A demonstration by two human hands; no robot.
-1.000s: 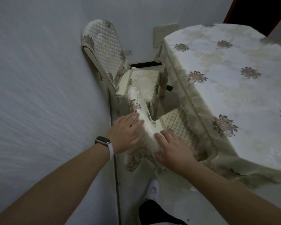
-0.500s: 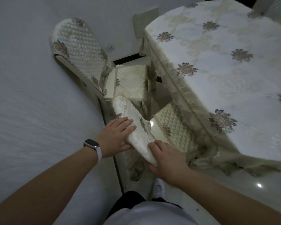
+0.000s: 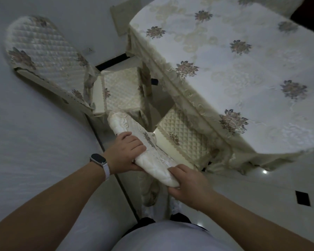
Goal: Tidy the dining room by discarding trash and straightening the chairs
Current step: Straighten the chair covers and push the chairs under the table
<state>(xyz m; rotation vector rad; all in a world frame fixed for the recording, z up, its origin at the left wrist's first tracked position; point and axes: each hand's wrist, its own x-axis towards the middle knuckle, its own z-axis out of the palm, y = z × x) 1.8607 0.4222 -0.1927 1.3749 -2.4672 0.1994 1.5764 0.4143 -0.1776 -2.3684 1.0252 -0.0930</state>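
My left hand (image 3: 124,154) and right hand (image 3: 187,185) wrap the near chair's top rail (image 3: 158,160), its seat (image 3: 185,140) beside the tablecloth (image 3: 225,69). The frame is probably stiff and heavy and the quilted cover loose, so I squeeze through to the rail.

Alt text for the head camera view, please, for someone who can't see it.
A person's left hand and right hand grip the top of a chair back in a cream cover. Its quilted seat sits partly under a table with a flowered cloth; a second chair stands beyond, by the wall.
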